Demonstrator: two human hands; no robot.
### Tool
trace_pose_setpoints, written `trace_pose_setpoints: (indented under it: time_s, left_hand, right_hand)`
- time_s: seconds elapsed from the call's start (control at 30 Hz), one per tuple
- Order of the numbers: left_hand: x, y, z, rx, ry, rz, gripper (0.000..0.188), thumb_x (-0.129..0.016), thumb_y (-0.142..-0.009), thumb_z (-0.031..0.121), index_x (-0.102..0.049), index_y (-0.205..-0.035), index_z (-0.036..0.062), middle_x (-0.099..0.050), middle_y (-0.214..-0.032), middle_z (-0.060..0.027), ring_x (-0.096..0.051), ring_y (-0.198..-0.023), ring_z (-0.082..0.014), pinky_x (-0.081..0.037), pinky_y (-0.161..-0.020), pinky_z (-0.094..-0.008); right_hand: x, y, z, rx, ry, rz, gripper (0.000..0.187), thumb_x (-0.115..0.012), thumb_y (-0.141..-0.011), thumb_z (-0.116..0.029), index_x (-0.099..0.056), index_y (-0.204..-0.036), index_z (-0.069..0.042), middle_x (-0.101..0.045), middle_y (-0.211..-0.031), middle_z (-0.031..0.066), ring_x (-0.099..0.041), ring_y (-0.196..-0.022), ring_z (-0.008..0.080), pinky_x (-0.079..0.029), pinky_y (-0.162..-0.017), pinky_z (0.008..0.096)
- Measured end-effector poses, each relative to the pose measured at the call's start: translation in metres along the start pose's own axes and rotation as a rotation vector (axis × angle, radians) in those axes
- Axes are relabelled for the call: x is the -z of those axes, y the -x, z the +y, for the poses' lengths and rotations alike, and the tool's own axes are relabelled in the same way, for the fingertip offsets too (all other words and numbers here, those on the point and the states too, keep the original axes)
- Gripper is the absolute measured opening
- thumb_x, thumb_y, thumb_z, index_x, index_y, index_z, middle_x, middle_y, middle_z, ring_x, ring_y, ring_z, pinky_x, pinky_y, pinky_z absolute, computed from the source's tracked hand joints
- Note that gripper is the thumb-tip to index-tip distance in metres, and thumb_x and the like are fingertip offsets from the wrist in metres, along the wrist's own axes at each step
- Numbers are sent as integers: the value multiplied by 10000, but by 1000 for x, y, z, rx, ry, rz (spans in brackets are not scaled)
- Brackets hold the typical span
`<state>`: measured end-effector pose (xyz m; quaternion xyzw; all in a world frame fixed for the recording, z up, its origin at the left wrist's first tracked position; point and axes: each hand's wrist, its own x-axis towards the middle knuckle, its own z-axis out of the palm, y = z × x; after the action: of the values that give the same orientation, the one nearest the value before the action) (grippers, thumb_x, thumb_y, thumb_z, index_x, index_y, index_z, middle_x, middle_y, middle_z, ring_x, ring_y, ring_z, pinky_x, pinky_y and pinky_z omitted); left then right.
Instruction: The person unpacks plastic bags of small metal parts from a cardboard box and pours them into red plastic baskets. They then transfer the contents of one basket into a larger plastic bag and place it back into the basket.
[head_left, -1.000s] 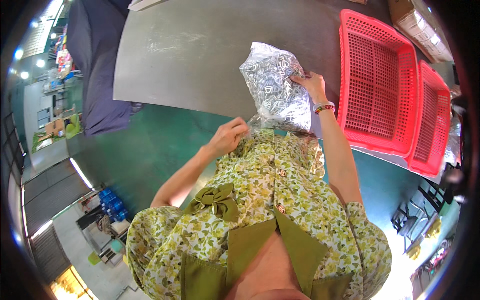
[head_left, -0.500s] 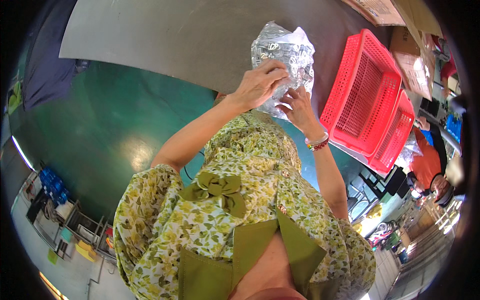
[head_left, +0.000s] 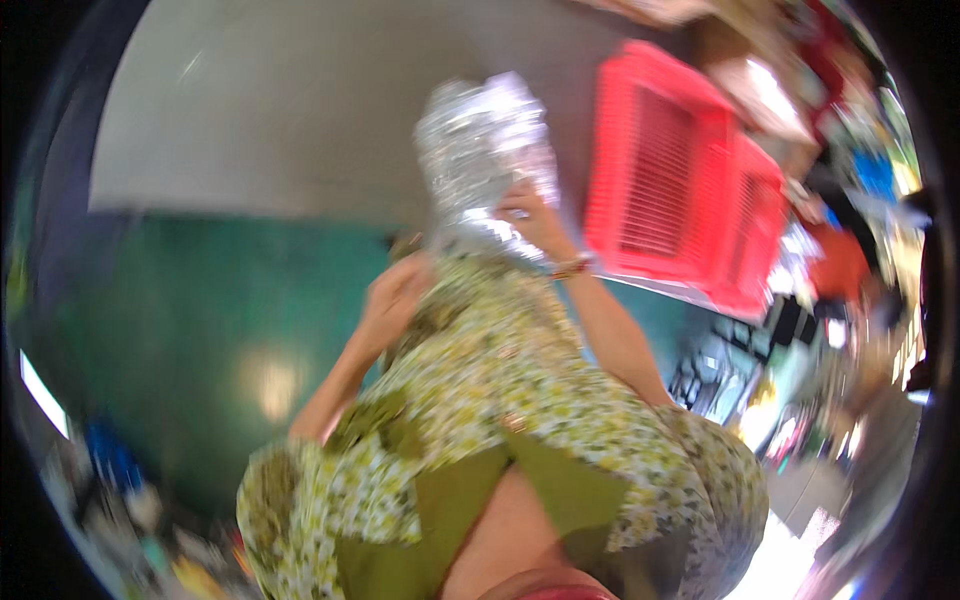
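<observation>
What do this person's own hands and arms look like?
The left hand and right hand are ungloved, and the forearms bare. Short, loose sleeves carry a green, yellow and white floral print. A reddish bracelet, blurred, circles the right wrist.

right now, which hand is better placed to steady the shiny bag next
Probably the right hand: it is against the shiny bag, whereas the left hand sits by the bag's near end, and blur hides whether it touches.
</observation>
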<state>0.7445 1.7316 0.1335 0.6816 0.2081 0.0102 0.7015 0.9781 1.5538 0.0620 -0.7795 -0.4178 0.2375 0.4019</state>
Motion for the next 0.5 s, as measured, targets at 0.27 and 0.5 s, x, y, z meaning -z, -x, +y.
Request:
trace_pose_setpoints:
  time_s: [0.27,0.5]
  left_hand:
    - [55,-1,-1,142,109,260,299,-420,-1030,239,-478,-767,111,-471,-713,54,-294,-523,-1,-206,-444,-210]
    - [-1,-67,48,-142,-54,149,276,-461,-1014,214,-470,-763,99,-515,-726,37,-337,-522,0,-250,-440,-184]
  right_hand:
    - [13,23,5,-150,-186,121,133,-736,-806,-194,-703,-862,-78,-616,-971,35,-499,-1066,224,-381,-973,354]
    - [10,34,-46,-32,149,100,158,-707,-788,-239,-660,-852,-102,-599,-997,50,-455,-1115,238,-287,-1033,488]
